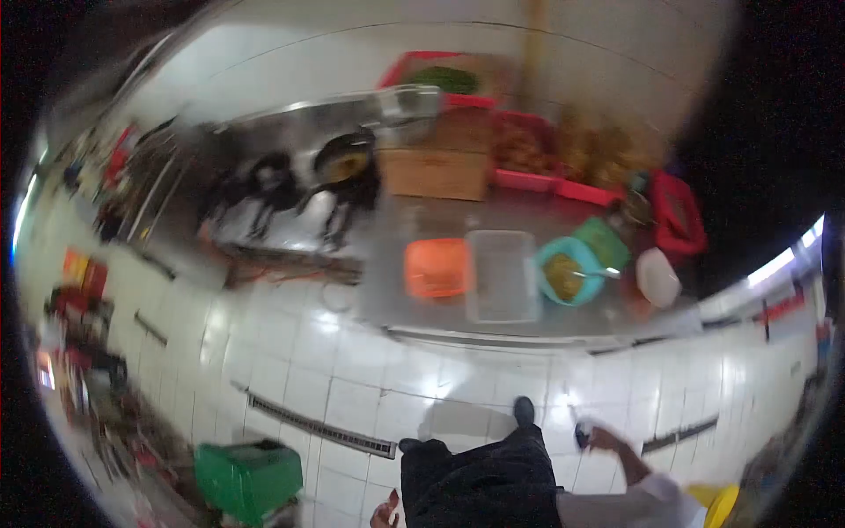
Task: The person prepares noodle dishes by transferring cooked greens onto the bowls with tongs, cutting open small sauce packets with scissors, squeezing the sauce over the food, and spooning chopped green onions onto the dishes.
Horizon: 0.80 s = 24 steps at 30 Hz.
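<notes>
My right hand (602, 439) hangs out to the right over the tiled floor, fingers closed around a small dark thing with a pale edge (582, 432). Blur hides what kind of thing it is. At the bottom edge my left hand (384, 513) shows only in part, low beside my dark apron (475, 484), and its fingers are smeared. Neither hand touches the steel counter (387, 295). On that counter stand an orange basin (437, 267), a clear plastic tub (503, 277) and a turquoise bowl (568, 273) with yellowish food and a spoon in it.
A stove with a black wok (345, 160) is at the left, beside a cardboard box (434, 174). Red crates (528, 181) line the wall. A green tray (603, 244) and white bowl (658, 277) sit at the right. A green bin (248, 480) and drain grate (321, 426) are on the floor.
</notes>
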Each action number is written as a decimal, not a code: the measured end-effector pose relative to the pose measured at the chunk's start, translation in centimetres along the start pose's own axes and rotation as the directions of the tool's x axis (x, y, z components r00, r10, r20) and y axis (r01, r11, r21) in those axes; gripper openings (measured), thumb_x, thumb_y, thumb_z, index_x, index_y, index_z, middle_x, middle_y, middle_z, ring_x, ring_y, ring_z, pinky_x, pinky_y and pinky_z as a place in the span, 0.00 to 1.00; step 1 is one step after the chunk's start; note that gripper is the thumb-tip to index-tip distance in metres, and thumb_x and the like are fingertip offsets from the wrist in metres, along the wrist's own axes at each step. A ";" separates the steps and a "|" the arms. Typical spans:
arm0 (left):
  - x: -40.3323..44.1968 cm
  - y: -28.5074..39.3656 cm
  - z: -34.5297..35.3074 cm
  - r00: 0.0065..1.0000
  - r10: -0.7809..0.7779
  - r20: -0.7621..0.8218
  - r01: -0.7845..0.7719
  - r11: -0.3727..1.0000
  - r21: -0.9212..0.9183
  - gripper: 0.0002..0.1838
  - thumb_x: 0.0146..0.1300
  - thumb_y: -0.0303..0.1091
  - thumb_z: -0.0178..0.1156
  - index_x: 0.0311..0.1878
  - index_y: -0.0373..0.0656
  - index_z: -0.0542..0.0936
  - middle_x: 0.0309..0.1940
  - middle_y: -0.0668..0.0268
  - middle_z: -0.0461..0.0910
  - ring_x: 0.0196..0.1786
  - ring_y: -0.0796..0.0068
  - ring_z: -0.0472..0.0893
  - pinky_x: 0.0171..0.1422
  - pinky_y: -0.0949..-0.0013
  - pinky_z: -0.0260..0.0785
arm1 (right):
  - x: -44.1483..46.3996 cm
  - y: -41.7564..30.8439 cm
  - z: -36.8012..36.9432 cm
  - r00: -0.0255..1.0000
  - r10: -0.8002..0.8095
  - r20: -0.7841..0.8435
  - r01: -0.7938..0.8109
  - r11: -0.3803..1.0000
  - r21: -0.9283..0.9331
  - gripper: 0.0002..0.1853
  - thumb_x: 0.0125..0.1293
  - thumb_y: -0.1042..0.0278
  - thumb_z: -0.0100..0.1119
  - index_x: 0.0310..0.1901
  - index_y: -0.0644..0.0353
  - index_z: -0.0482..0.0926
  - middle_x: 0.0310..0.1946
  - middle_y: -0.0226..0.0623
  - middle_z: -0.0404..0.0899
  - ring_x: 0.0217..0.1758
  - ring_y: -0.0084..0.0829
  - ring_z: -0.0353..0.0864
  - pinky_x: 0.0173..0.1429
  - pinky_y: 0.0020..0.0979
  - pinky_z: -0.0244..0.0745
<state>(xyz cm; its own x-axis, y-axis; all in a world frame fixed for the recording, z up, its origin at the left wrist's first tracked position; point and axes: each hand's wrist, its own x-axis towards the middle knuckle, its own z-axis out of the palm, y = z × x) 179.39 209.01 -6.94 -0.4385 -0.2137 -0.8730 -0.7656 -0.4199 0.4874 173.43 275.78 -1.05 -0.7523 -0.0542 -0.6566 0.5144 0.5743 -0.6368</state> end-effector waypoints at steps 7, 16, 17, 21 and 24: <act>0.7 8.5 -11.0 0.901 0.346 -0.262 -0.382 0.918 -0.102 0.13 0.61 0.43 0.60 0.36 0.42 0.79 0.34 0.65 0.83 0.40 0.71 0.80 0.50 0.64 0.66 | 1.4 -15.7 11.4 0.933 0.253 0.255 -0.149 0.919 -0.365 0.28 0.59 0.66 0.69 0.59 0.60 0.67 0.31 0.35 0.82 0.33 0.25 0.82 0.37 0.30 0.78; 7.7 39.9 -20.3 0.648 0.715 -0.262 -0.741 0.512 -0.435 0.18 0.65 0.39 0.63 0.51 0.36 0.76 0.47 0.59 0.83 0.59 0.61 0.78 0.67 0.63 0.64 | 15.2 -35.4 25.5 0.844 0.311 0.437 -0.051 0.857 -0.513 0.27 0.59 0.66 0.69 0.57 0.61 0.69 0.31 0.35 0.83 0.33 0.25 0.83 0.36 0.30 0.78; 9.1 43.5 -22.1 0.610 0.742 -0.278 -0.770 0.474 -0.427 0.19 0.66 0.38 0.62 0.54 0.35 0.73 0.50 0.58 0.82 0.62 0.59 0.77 0.67 0.63 0.64 | 19.6 -37.7 28.2 0.888 0.198 0.416 -0.108 0.967 -0.231 0.24 0.57 0.62 0.73 0.52 0.60 0.73 0.28 0.33 0.83 0.30 0.22 0.82 0.32 0.28 0.78; 12.3 53.9 -28.5 0.529 0.776 -0.343 -0.849 0.472 -0.239 0.09 0.68 0.30 0.58 0.46 0.36 0.78 0.45 0.59 0.82 0.52 0.64 0.81 0.59 0.69 0.71 | 31.4 -64.2 40.6 0.886 -0.089 0.455 0.124 0.991 -0.049 0.20 0.56 0.58 0.74 0.44 0.61 0.78 0.28 0.35 0.84 0.31 0.23 0.84 0.32 0.28 0.79; 10.5 63.4 -32.9 0.565 0.797 -0.212 -0.820 0.517 -0.245 0.08 0.67 0.30 0.60 0.43 0.35 0.83 0.40 0.64 0.85 0.41 0.73 0.82 0.52 0.71 0.73 | 38.4 -84.4 53.2 0.711 -0.443 0.546 0.616 0.767 -0.180 0.27 0.50 0.52 0.78 0.46 0.59 0.78 0.30 0.35 0.87 0.35 0.24 0.86 0.44 0.29 0.79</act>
<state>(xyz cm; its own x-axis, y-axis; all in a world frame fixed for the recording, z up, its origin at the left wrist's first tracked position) 141.73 151.16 14.17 -0.7584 -0.6425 -0.1095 0.0797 -0.2580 0.9628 122.98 181.79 6.01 -0.5378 -0.7392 -0.4055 -0.1436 0.5542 -0.8199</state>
